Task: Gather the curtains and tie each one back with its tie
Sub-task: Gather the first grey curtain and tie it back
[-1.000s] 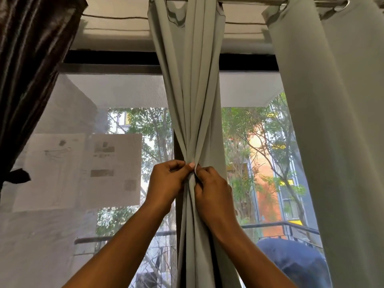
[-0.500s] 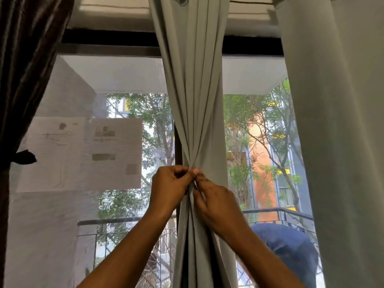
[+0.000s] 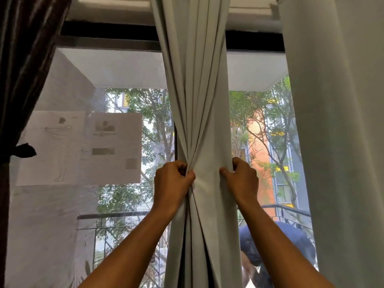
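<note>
Your left hand (image 3: 172,181) is gripping the bunched folds of the middle grey curtain (image 3: 199,100) at its left side, with the fingers curling round the cloth and the thumb pressing on the front. Your right hand (image 3: 242,179) is pinching the curtain's right edge between thumb and curled fingers. The two hands are sitting apart, with a flat band of cloth between them.

To gather well, I judge you are needing to fold that right edge across into the left fist in even pleats, so that one hand is clamping the whole bundle and the other is coming free for the tie. No tie for this curtain is showing.

The cloth is hanging from the top of the window in long soft folds, narrowing to a waist at your hands and spreading again below, and it is looking light and pliable. At the window's right edge a second grey curtain (image 3: 342,142) is hanging loose. At the left edge a dark curtain (image 3: 25,59) is appearing cinched by its dark tie (image 3: 22,150)
</note>
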